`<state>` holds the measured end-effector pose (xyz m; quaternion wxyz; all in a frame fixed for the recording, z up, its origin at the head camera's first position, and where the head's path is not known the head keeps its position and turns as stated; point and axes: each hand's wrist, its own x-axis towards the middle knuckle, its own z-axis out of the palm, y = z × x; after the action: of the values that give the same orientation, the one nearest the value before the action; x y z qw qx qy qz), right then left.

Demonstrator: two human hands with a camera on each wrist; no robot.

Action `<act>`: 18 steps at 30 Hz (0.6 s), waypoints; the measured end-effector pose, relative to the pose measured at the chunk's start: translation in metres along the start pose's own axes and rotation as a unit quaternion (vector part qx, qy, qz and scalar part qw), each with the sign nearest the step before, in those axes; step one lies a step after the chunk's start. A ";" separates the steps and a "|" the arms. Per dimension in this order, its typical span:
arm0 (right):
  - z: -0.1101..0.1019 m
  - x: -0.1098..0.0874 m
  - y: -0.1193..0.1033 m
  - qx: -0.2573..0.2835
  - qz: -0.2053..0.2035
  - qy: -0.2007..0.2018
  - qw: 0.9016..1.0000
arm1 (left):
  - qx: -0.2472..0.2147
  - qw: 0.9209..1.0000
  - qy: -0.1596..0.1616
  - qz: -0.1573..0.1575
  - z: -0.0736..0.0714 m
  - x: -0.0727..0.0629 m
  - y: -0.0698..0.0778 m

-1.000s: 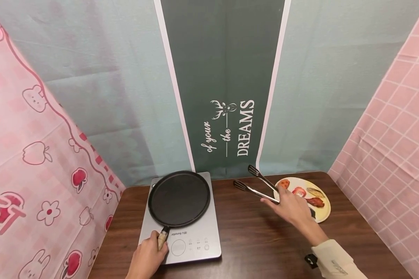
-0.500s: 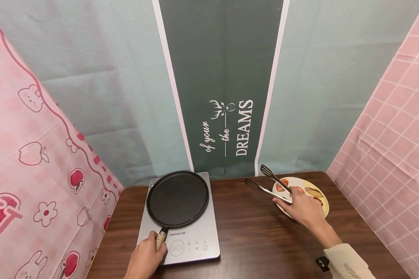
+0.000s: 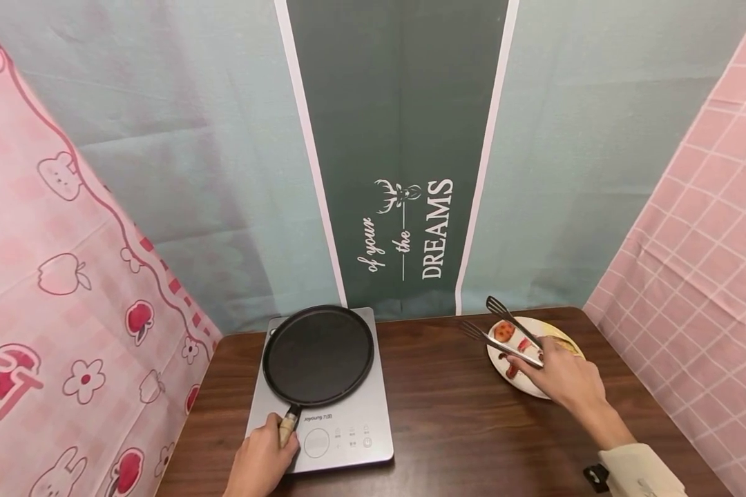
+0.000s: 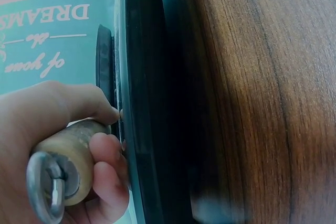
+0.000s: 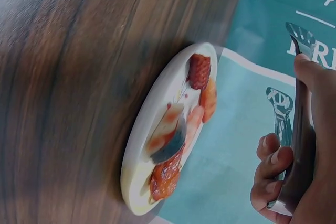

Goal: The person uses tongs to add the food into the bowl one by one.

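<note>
My left hand (image 3: 260,455) grips the wooden handle (image 4: 73,153) of a flat black frying pan (image 3: 319,355). The pan's cooking surface is bare, and it sits on a silver induction cooktop (image 3: 382,428). My right hand (image 3: 568,376) holds metal tongs (image 3: 514,353) with slotted tips spread apart and nothing between them. The tongs are over a white and yellow oval plate (image 5: 144,124). On it lie several food pieces, among them a glazed reddish-brown piece (image 5: 167,178), a dark slice (image 5: 170,142) and a scored dark-red piece (image 5: 199,71). The right hand partly hides the plate in the head view.
A brown wooden table (image 3: 441,407) carries everything. A grey-green backdrop (image 3: 404,103) with white lettering hangs along the back edge. Pink patterned cloth (image 3: 87,276) stands on the left and pink checked cloth (image 3: 709,241) on the right.
My right hand has moved to the right with the tongs, whose tips have gone from left of the plate to its left edge. My left hand stays on the pan handle.
</note>
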<state>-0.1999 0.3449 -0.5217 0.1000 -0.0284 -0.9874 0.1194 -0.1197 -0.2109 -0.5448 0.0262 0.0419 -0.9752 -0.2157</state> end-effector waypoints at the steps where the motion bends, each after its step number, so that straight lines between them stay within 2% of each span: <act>1: -0.001 -0.001 0.002 0.000 0.002 -0.003 1.000 | 0.000 1.000 0.000 0.000 0.000 0.000 0.000; 18: -0.006 -0.002 0.029 -0.017 0.002 -0.011 1.000 | 0.003 1.000 0.000 -0.007 0.001 0.000 0.000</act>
<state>-0.1958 0.3739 -0.5229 0.0888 -0.0313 -0.9902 0.1029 -0.1203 -0.2100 -0.5456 0.0248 0.0491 -0.9755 -0.2130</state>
